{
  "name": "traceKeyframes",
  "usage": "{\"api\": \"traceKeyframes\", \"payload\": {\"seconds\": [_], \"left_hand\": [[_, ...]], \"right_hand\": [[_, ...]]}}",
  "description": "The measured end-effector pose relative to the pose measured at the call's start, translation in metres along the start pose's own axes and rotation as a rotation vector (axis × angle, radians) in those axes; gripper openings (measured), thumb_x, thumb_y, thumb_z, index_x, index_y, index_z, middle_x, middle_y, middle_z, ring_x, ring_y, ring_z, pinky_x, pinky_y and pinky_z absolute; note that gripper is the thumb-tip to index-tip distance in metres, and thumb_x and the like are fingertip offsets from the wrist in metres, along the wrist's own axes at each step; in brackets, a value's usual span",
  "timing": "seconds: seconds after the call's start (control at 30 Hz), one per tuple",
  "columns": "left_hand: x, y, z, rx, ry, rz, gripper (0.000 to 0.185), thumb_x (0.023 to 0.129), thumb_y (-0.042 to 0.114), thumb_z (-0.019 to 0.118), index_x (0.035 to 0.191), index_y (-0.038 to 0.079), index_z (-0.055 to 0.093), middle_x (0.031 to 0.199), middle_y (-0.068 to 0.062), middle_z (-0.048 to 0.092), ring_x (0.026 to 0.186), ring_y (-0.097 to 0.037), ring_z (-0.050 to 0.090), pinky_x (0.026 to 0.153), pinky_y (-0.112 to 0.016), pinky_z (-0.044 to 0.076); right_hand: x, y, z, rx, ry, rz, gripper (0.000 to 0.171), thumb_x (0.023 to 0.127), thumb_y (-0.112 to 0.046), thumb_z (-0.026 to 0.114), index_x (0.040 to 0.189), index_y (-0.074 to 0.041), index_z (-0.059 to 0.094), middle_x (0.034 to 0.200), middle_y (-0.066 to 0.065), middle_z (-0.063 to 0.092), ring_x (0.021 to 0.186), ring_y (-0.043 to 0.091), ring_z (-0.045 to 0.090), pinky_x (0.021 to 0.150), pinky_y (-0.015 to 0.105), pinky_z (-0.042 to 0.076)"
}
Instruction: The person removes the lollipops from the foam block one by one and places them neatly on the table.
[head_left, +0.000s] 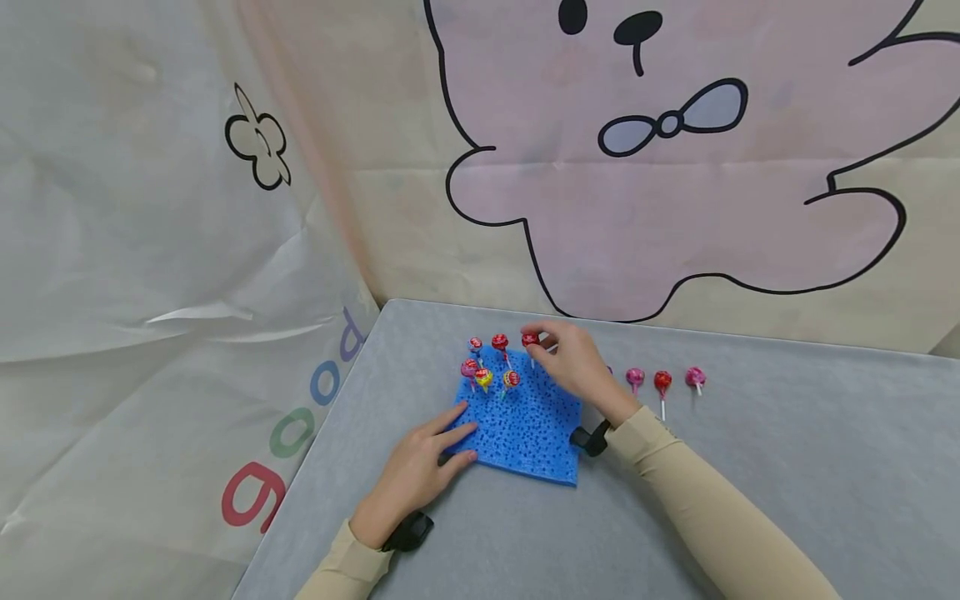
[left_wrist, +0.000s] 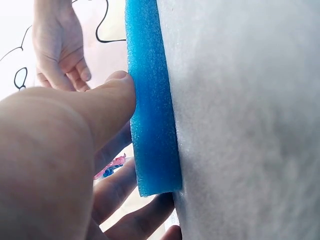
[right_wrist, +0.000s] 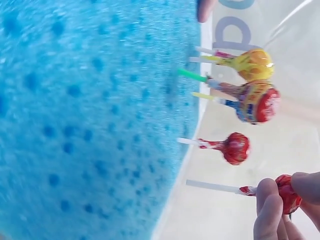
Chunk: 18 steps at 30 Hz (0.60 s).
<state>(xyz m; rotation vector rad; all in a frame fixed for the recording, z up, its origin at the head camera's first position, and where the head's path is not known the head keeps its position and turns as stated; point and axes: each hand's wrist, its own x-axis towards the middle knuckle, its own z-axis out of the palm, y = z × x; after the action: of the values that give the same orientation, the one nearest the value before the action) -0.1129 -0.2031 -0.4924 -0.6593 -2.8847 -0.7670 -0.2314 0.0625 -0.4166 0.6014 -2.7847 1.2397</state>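
Note:
A blue foam pad [head_left: 525, 433] dotted with holes lies on the grey table [head_left: 750, 467]. Several wrapped lollipops [head_left: 483, 377] stand upright in its far left part. My right hand [head_left: 546, 342] pinches a red lollipop [head_left: 530, 339] by its head at the pad's far edge. In the right wrist view this red lollipop [right_wrist: 286, 191] has its stick tip at the foam pad [right_wrist: 90, 125], beside a standing red one [right_wrist: 235, 148]. My left hand [head_left: 456, 439] rests with straight fingers on the pad's near left corner, and its thumb [left_wrist: 117, 95] presses the foam's side [left_wrist: 152, 130].
Three loose lollipops [head_left: 662, 382] lie in a row on the table right of the pad. A printed cloth backdrop [head_left: 637, 208] hangs behind the table, and more cloth [head_left: 150, 333] covers the left side. Bare grey table [left_wrist: 250, 125] surrounds the pad.

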Motion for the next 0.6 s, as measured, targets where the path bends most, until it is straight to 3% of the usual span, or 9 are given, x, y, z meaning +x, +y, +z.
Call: {"api": "traceKeyframes", "payload": {"seconds": [0.4,0.6], "left_hand": [[-0.001,0.000,0.001,0.004,-0.007,-0.008,0.047,0.098,0.040,0.073,0.141,0.020,0.068,0.161,-0.005,0.049,0.141,-0.029,0.056,0.111,-0.049,0.051],[0.000,0.000,0.001,0.002,0.004,0.002,0.047,0.098,0.039,0.073,0.141,0.019,0.068,0.161,-0.006,0.050,0.140,-0.029,0.057,0.110,-0.049,0.051]], "right_hand": [[-0.008,0.002,-0.014,-0.018,0.010,-0.040,0.030,0.099,-0.009,0.071,0.129,-0.009,0.071,0.118,0.012,0.072,0.096,0.029,0.072,0.079,0.041,0.065],[-0.016,0.008,-0.026,-0.028,0.012,-0.011,0.031,0.099,-0.010,0.071,0.130,-0.010,0.070,0.120,0.013,0.072,0.097,0.030,0.072,0.079,0.043,0.065]]}}
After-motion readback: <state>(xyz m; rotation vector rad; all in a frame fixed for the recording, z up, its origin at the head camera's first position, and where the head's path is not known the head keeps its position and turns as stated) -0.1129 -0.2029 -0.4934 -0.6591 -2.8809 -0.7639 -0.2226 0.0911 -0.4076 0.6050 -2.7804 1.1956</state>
